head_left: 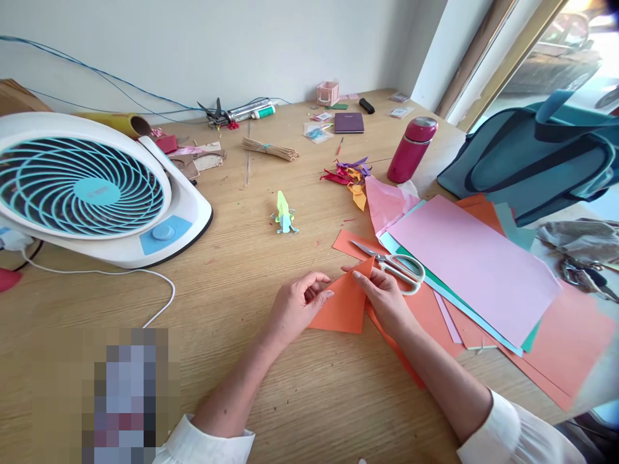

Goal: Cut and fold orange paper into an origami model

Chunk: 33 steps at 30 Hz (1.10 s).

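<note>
Pinching the folded orange paper (pixel 343 306) near its top corner between thumb and fingers of the right hand (pixel 384 299). Reaching its slanting left edge with the thumb of the left hand (pixel 302 303), fingers curled; cannot tell whether pinching there too. Holding this paper over the near part of the table (pixel 232 290), between both hands. Just beyond the right hand, white-handled scissors (pixel 409 276), partly over orange paper. Toward the right edge, overlapping colored sheets (pixel 478 264), pink on top. At the left edge, a white fan (pixel 191 222) with blue blades. Beyond the hands, a small green-and-blue folded figure (pixel 284 216). Farther right, a red bottle (pixel 409 154) near a teal bag (pixel 522 154), and left of that bottle, red, purple and orange folded pieces (pixel 355 174). Toward the far edge, a bundle of thin sticks (pixel 271 149) and a purple notebook (pixel 349 122).
</note>
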Tool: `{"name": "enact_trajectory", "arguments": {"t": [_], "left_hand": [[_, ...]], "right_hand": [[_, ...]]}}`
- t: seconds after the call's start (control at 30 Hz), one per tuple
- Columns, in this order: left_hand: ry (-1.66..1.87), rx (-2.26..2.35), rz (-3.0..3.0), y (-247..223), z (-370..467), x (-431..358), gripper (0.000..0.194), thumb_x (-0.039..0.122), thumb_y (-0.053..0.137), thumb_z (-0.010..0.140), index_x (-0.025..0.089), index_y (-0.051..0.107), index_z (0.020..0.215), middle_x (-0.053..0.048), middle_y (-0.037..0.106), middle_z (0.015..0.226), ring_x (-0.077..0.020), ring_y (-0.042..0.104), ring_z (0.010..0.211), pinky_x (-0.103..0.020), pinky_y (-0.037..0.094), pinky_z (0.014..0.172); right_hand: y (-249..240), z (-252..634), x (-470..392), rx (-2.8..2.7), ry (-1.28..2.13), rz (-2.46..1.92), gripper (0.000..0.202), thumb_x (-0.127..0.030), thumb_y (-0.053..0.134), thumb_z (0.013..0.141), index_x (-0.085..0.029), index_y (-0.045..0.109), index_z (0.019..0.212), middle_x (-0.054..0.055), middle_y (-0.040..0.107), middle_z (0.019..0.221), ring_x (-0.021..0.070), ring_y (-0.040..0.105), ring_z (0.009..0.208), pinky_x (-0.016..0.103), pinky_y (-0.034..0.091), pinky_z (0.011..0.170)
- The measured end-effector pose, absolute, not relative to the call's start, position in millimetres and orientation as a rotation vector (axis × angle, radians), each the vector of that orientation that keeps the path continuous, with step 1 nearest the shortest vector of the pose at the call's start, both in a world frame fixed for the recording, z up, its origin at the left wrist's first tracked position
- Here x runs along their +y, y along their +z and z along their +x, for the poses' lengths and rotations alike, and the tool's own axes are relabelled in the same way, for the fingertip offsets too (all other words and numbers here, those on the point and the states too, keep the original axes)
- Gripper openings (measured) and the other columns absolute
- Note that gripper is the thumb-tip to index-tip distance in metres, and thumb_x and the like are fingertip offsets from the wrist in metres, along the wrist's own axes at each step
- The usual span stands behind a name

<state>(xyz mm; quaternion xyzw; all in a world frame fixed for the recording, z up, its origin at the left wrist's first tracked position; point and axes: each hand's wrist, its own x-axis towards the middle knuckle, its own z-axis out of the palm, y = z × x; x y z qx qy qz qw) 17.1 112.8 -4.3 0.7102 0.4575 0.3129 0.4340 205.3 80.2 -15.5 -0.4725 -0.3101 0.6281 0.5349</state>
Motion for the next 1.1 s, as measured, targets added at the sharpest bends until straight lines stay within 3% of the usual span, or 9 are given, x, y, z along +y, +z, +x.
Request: {"name": "enact_trajectory", "arguments": {"t": [0.13, 0.27, 0.37, 0.57, 0.7, 0.93, 1.1], "left_hand": [[0.72, 1.118, 1.767, -8, 17, 113, 0.014, 0.03, 0.064, 0.087, 0.021, 0.067, 0.077, 0.002, 0.06, 0.063, -0.0119, 0.048, 0.057, -0.021, 0.034, 0.056], [0.713, 1.147, 1.68, -9, 17, 115, 0.018, 0.032, 0.062, 0.087, 0.019, 0.063, 0.075, 0.004, 0.053, 0.062, -0.0106, 0.043, 0.057, -0.021, 0.033, 0.055], [0.725, 1.113, 1.571, -12, 17, 117, 0.021, 0.035, 0.061, 0.087, 0.018, 0.06, 0.076, 0.003, 0.053, 0.065, -0.0108, 0.044, 0.06, -0.021, 0.035, 0.057], [0.751, 1.108, 1.39, -17, 16, 118, 0.029, 0.044, 0.064, 0.085, 0.017, 0.06, 0.075, 0.002, 0.054, 0.066, -0.0113, 0.046, 0.061, -0.021, 0.036, 0.057], [0.719, 1.063, 1.363, -13, 15, 117, 0.034, 0.047, 0.062, 0.087, 0.016, 0.062, 0.073, 0.003, 0.052, 0.064, -0.0102, 0.044, 0.059, -0.021, 0.034, 0.055], [0.764, 1.024, 1.387, -19, 16, 118, 0.024, 0.039, 0.067, 0.085, 0.016, 0.063, 0.078, 0.001, 0.058, 0.072, -0.0112, 0.05, 0.067, -0.021, 0.04, 0.063], [0.848, 1.054, 1.291, -22, 17, 119, 0.028, 0.041, 0.07, 0.082, 0.016, 0.061, 0.073, 0.002, 0.056, 0.067, -0.01, 0.048, 0.062, -0.02, 0.04, 0.058]], "right_hand": [[-16, 210, 82, -0.776, 1.37, -1.164, 0.041, -0.053, 0.071, 0.083, -0.027, 0.068, 0.115, 0.004, 0.072, 0.096, 0.022, 0.067, 0.088, 0.032, 0.052, 0.075], [-15, 212, 83, -0.808, 1.206, -1.212, 0.041, -0.049, 0.068, 0.085, -0.029, 0.063, 0.121, 0.004, 0.068, 0.114, 0.0197, 0.062, 0.099, 0.03, 0.05, 0.082], [-13, 210, 84, -0.806, 1.174, -1.229, 0.035, -0.048, 0.07, 0.084, -0.027, 0.064, 0.112, 0.004, 0.067, 0.107, 0.0175, 0.061, 0.091, 0.029, 0.05, 0.079], [-7, 205, 81, -0.882, 1.318, -1.169, 0.035, -0.054, 0.073, 0.079, -0.026, 0.065, 0.098, 0.006, 0.07, 0.104, 0.0249, 0.064, 0.098, 0.036, 0.053, 0.081], [-11, 205, 81, -0.868, 1.414, -1.202, 0.038, -0.058, 0.077, 0.074, -0.024, 0.065, 0.087, 0.005, 0.07, 0.089, 0.0248, 0.066, 0.083, 0.036, 0.053, 0.071], [-20, 209, 84, -0.913, 1.411, -1.225, 0.038, -0.055, 0.08, 0.071, -0.022, 0.065, 0.076, 0.001, 0.065, 0.071, 0.0173, 0.06, 0.063, 0.03, 0.046, 0.058], [-16, 207, 84, -0.932, 1.465, -1.152, 0.035, -0.052, 0.079, 0.074, -0.023, 0.068, 0.089, 0.003, 0.072, 0.088, 0.0212, 0.067, 0.078, 0.034, 0.053, 0.071]]}}
